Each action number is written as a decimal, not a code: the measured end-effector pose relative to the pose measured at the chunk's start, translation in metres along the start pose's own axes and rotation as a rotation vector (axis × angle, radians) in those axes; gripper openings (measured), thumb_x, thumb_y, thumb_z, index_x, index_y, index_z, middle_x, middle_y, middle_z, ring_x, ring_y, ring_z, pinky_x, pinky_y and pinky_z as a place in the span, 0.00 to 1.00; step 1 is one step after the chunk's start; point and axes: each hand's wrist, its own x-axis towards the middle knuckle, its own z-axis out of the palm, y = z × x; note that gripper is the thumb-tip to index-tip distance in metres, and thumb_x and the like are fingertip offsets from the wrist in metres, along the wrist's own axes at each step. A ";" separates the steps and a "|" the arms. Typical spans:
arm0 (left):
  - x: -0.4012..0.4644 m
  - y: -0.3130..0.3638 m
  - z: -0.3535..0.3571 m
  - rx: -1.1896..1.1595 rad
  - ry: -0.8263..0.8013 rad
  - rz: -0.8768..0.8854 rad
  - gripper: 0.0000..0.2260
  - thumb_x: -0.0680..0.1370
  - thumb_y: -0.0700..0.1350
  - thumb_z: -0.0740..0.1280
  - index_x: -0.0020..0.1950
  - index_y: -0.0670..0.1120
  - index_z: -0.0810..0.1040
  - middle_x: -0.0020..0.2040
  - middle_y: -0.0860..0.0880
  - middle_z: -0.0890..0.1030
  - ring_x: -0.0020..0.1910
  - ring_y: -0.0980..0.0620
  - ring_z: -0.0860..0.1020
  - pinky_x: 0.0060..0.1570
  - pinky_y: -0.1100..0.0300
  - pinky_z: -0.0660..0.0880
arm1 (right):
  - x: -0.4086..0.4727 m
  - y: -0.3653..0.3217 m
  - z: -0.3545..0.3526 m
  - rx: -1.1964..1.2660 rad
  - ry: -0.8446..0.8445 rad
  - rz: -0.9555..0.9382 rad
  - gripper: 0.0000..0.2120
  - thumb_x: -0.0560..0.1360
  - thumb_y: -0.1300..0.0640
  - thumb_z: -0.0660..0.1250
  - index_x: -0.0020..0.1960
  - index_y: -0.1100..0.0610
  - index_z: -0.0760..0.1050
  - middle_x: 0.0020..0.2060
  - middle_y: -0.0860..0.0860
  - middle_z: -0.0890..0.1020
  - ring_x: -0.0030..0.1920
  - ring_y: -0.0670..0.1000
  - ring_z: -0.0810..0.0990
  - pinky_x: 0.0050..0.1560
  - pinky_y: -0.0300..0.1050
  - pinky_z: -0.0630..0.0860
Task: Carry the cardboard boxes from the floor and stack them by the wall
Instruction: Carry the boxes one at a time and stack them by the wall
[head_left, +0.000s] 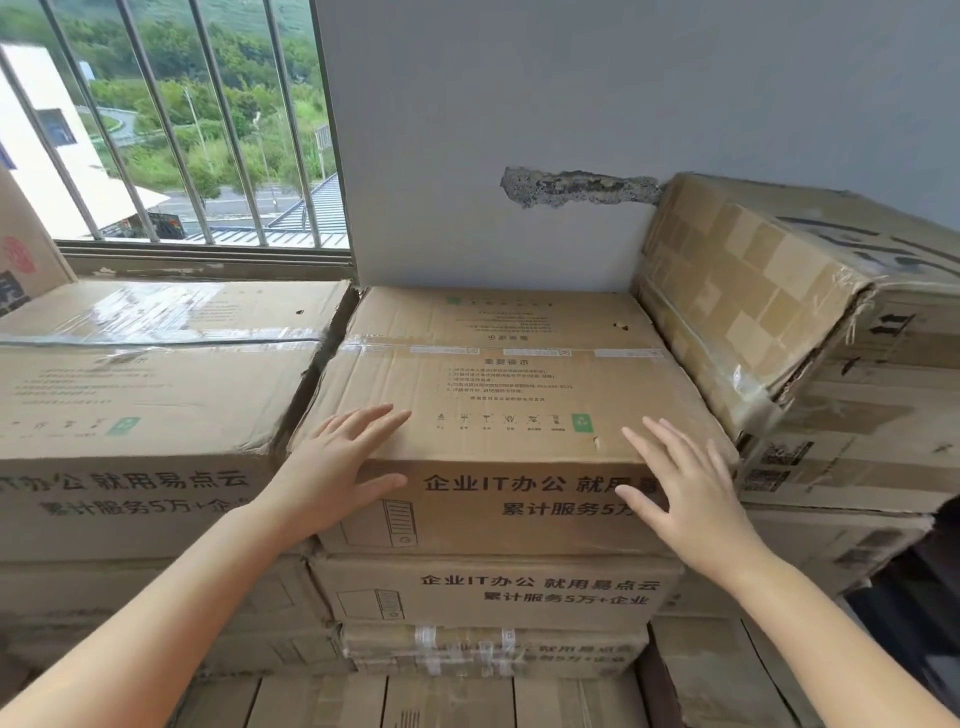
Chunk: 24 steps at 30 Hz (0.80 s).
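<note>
My left hand (343, 457) is spread flat, fingers on the top of the top box (498, 384) and thumb down its front face near the left corner; my right hand (685, 488) is spread too, hovering at or just touching the right front corner, and I cannot tell whether it presses. The box sits between my hands, its far edge against the wall (571, 104), on the middle stack. The risk I judge from here: this box overhangs the second box (493, 592) below my hands a little at the front, so if I let go before pushing it fully back, it could tip toward me. To the right of my right hand, a taped box (753, 291) lies tilted on its pile with a torn corner, and a hard shove sideways might knock it loose. To the left of my left hand, the gap beside the neighbouring box (156, 374) is narrow, so my fingers could get pinched there. Counting: two hands; in the middle stack I see three boxes clearly, the third box (493, 654) being a thinner one low down; one box at my left with more below it, one more box (26, 244) at the far left edge, at least three at my right, and one barred window (182, 130).
</note>
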 end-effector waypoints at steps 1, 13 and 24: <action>-0.007 0.006 -0.002 -0.058 0.035 -0.002 0.31 0.75 0.62 0.63 0.75 0.61 0.56 0.73 0.58 0.63 0.71 0.56 0.62 0.68 0.56 0.61 | -0.009 -0.011 -0.002 0.089 0.029 -0.006 0.30 0.77 0.39 0.55 0.77 0.44 0.53 0.76 0.42 0.55 0.75 0.39 0.46 0.76 0.49 0.42; -0.147 0.002 0.012 -0.785 -0.014 -0.102 0.21 0.73 0.51 0.64 0.65 0.65 0.69 0.59 0.62 0.78 0.60 0.64 0.75 0.59 0.69 0.70 | -0.192 -0.147 0.055 0.946 0.273 0.591 0.20 0.77 0.52 0.62 0.64 0.34 0.65 0.63 0.39 0.74 0.61 0.37 0.75 0.55 0.29 0.72; -0.258 -0.028 0.047 -0.822 -0.500 -0.198 0.16 0.79 0.39 0.63 0.62 0.58 0.73 0.54 0.53 0.81 0.57 0.58 0.77 0.48 0.74 0.71 | -0.381 -0.300 0.119 1.060 0.591 1.378 0.17 0.79 0.61 0.59 0.65 0.47 0.68 0.55 0.45 0.79 0.53 0.41 0.80 0.52 0.37 0.77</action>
